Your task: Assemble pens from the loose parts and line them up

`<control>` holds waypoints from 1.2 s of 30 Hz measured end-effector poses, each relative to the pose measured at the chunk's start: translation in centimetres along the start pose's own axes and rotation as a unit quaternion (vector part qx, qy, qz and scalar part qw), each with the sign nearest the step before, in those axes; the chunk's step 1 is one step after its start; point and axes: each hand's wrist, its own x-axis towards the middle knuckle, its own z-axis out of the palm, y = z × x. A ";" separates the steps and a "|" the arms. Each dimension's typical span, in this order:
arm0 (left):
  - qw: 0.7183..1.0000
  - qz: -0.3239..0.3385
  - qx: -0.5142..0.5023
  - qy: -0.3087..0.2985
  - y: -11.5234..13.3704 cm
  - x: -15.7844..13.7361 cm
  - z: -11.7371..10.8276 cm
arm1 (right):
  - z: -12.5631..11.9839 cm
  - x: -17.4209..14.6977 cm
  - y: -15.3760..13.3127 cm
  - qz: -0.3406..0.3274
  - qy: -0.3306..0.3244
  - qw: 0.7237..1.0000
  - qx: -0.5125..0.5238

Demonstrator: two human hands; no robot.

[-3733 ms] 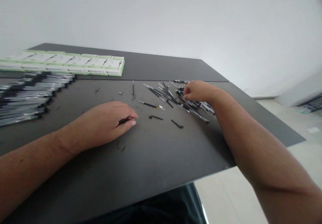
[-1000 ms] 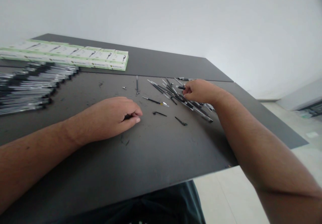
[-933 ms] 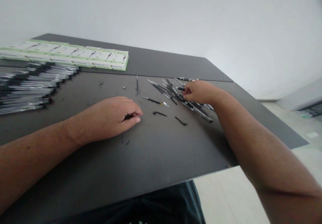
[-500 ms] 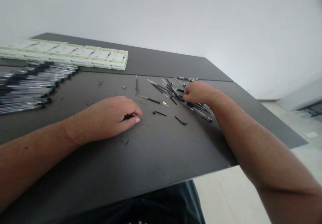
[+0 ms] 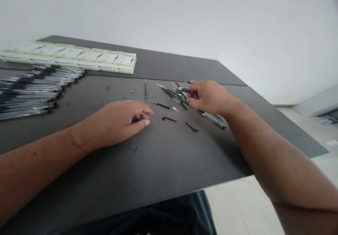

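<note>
Head view: my right hand (image 5: 209,96) pinches a pen piece (image 5: 186,90) between thumb and fingers, over the loose pile of pen parts (image 5: 217,120). The piece is short and black, with a paler end pointing left. My left hand (image 5: 121,122) rests on the grey table (image 5: 163,168), fingers half curled, thumb apart from them. Counted between my hands: two bent black pieces (image 5: 169,119), one yellow-banded refill (image 5: 164,106), one slender rod (image 5: 145,88), one small silver tip (image 5: 132,92). Six box tops show in the row of boxes (image 5: 116,67); the laid-out pens (image 5: 52,87) overlap too closely to count.
</note>
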 end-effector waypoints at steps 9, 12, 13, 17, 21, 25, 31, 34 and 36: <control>0.998 0.038 -0.039 0.009 1.6 -0.5 0.0 | 1.2 -3.3 -6.6 -0.222 0.022 0.974 0.040; 0.998 0.062 -0.017 -0.002 2.1 -0.6 -0.1 | 1.3 -3.6 -6.9 -0.228 0.012 0.973 0.032; 0.998 0.064 -0.013 -0.005 2.3 -0.7 -0.1 | 1.3 -3.6 -6.9 -0.227 0.010 0.973 0.032; 0.998 0.062 -0.015 -0.003 2.4 -0.7 -0.2 | 1.2 -3.6 -7.0 -0.231 0.015 0.972 0.036; 0.997 0.071 -0.025 0.014 2.6 -0.7 -0.1 | 1.3 -3.6 -7.2 -0.235 0.016 0.971 0.040; 0.997 0.072 -0.029 0.028 3.0 -0.7 -0.2 | 1.2 -3.7 -7.3 -0.234 0.010 0.970 0.060; 0.994 -0.011 -0.061 0.093 2.2 -0.9 -0.9 | 1.2 -2.6 -4.5 -0.208 0.042 0.964 0.160; 0.981 -0.072 -0.098 0.149 1.3 -1.0 -1.4 | 1.2 -1.5 -2.4 -0.171 0.052 0.968 0.178; 0.968 -0.109 -0.125 0.187 0.8 -0.9 -1.7 | 1.3 -0.8 -1.2 -0.139 0.056 0.974 0.171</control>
